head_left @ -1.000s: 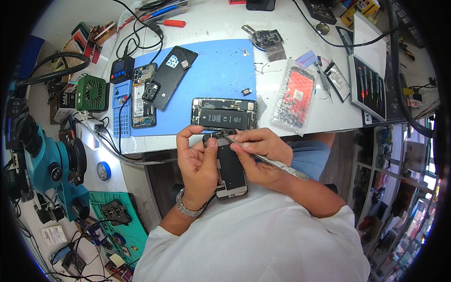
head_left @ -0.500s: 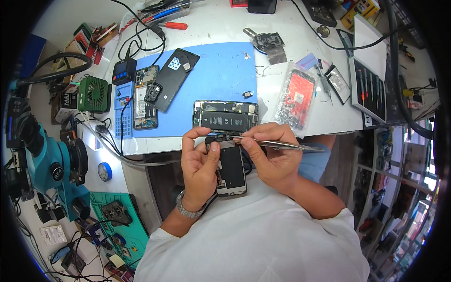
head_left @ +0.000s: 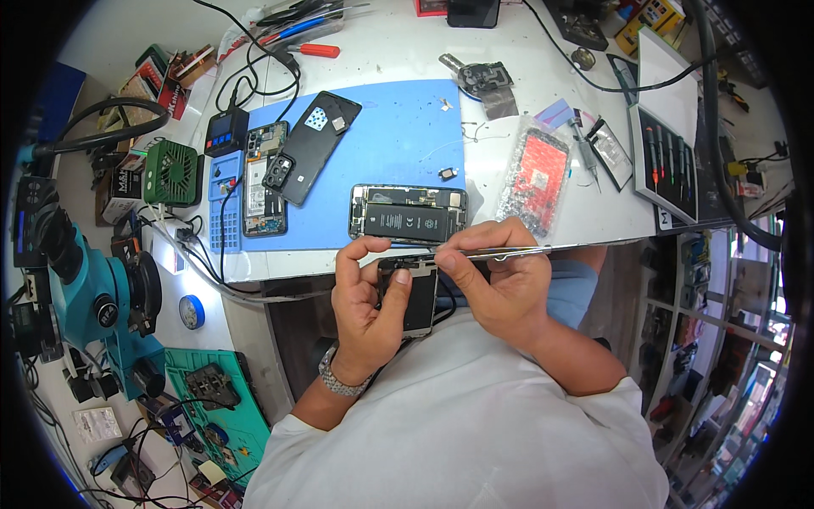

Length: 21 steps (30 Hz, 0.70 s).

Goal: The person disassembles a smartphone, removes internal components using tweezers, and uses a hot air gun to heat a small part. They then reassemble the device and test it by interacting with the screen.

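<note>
My left hand (head_left: 365, 310) is closed on a phone screen assembly (head_left: 420, 307), its dark metal-backed inner side facing up. The thumb presses near its top end, just beyond the table's front edge. My right hand (head_left: 513, 293) grips silver tweezers (head_left: 521, 252), which lie nearly level, tips toward the screen's top end. What the tips touch is too small to make out. Right behind my hands, an opened phone body (head_left: 409, 224) with a black battery lies crosswise on the blue mat (head_left: 398, 127).
On the mat's left are an opened phone (head_left: 265, 174) and a dark back cover (head_left: 314, 148). A bubble-wrapped red part (head_left: 538, 174) and a screwdriver case (head_left: 666, 161) lie to the right. A teal microscope (head_left: 89, 280) and green fan (head_left: 172, 172) stand left.
The tweezers have swung to a more level angle, and my right hand has shifted slightly right. My left hand has moved a little right, and the screen now looks tilted and shorter.
</note>
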Each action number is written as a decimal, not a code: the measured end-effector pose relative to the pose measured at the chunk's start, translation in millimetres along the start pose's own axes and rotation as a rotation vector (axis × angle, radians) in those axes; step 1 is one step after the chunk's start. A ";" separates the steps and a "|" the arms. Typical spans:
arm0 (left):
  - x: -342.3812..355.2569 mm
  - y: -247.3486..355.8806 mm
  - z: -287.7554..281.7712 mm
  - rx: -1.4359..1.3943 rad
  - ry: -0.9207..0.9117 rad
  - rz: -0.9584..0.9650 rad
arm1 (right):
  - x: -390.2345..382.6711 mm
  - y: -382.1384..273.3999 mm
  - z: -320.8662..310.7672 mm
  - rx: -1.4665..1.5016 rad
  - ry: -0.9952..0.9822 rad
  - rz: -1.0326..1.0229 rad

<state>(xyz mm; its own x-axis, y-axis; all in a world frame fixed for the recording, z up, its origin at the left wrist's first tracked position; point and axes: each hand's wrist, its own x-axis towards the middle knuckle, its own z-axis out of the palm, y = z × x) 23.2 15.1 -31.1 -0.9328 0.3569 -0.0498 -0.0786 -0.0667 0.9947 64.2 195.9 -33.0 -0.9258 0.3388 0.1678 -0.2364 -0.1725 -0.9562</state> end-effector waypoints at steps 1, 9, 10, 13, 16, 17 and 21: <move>-0.2 -2.1 -0.4 0.004 0.000 0.007 | 0.2 -0.2 -0.1 -0.003 -0.001 0.011; -1.0 -1.6 -2.5 0.015 -0.047 -0.001 | 1.4 0.7 -1.9 0.013 -0.008 0.009; -1.1 -1.7 -2.9 0.016 -0.049 -0.003 | 1.3 0.8 -1.8 0.025 -0.004 0.012; -0.3 -1.2 -2.3 0.011 -0.055 0.006 | 2.2 1.3 -4.1 0.036 -0.017 0.010; -1.3 -2.8 -2.0 0.000 -0.058 0.009 | 3.6 -0.7 -5.7 0.056 -0.028 0.039; -1.5 -3.0 -2.0 -0.005 -0.058 0.008 | 4.4 -2.6 -5.6 0.066 -0.029 0.054; -2.1 -3.0 -1.8 0.028 -0.065 0.012 | 4.9 -5.5 -5.4 0.052 -0.016 0.115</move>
<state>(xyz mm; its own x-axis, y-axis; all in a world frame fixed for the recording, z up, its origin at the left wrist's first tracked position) 24.7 12.9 -34.2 -0.9087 0.4161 -0.0332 -0.0571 -0.0452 0.9973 62.6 203.4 -28.2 -0.9522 0.2992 0.0621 -0.1431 -0.2571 -0.9557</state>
